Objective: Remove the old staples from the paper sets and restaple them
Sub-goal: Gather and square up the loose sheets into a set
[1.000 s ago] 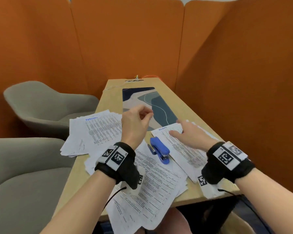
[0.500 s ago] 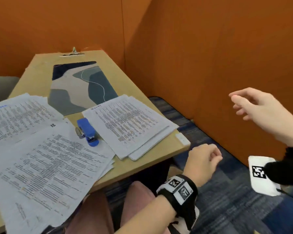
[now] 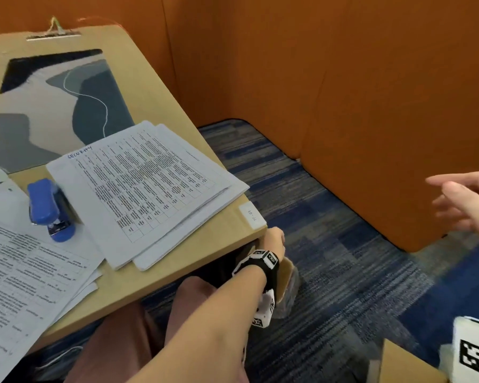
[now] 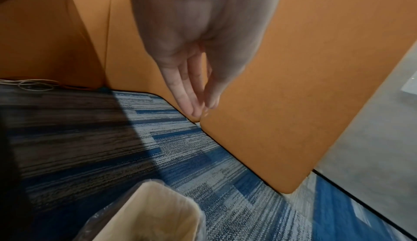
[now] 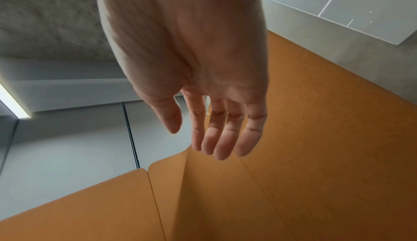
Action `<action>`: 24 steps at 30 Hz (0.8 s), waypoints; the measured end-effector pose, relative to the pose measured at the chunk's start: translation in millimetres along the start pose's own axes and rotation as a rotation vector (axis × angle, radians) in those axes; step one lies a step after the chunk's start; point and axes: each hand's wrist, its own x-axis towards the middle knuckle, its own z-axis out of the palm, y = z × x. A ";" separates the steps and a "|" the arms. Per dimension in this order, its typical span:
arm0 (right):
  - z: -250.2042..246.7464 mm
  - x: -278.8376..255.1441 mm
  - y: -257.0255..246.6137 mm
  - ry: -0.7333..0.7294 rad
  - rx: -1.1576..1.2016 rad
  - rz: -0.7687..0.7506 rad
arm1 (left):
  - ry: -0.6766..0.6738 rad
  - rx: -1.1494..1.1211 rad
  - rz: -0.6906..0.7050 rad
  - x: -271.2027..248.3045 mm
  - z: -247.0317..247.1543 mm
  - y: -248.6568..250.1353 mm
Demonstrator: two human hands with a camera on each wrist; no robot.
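My left hand (image 3: 274, 239) hangs off the table's near right corner, over a plastic-lined bin (image 4: 155, 214). Its thumb tip meets its fingertips (image 4: 194, 111) in a pinch, with only a tiny speck, the old staple, showing there. Off to the right, my right hand (image 3: 459, 200) is raised in the air, fingers loosely spread and holding nothing. On the table (image 3: 161, 275) lie a blue stapler (image 3: 49, 210), a printed paper set (image 3: 147, 186) to its right and a fanned stack of sheets (image 3: 31, 272) at the near left.
An orange partition (image 3: 343, 106) walls in the table's far and right sides. A patterned mat (image 3: 53, 106) lies behind the papers. Blue striped carpet (image 3: 329, 244) covers the floor. A cardboard edge (image 3: 404, 366) shows at the bottom right.
Both hands have left the papers. The left hand, still pinched, swung right and down past the table corner to the bin. The right hand lifted away to the right, and my view turned right.
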 end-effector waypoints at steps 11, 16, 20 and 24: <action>14.0 -10.5 -29.2 -0.046 0.092 -0.034 | 0.086 0.023 -0.007 9.9 -10.0 4.7; 16.4 -11.0 -64.6 -0.052 0.028 -0.130 | -0.004 0.089 0.173 -19.5 -14.5 12.9; 19.5 -7.8 -110.4 -0.093 0.005 -0.225 | -0.077 0.076 0.346 -78.2 -33.7 25.9; 49.4 0.4 -174.0 -0.223 0.051 -0.304 | 0.096 -0.025 0.526 -160.0 -80.5 23.6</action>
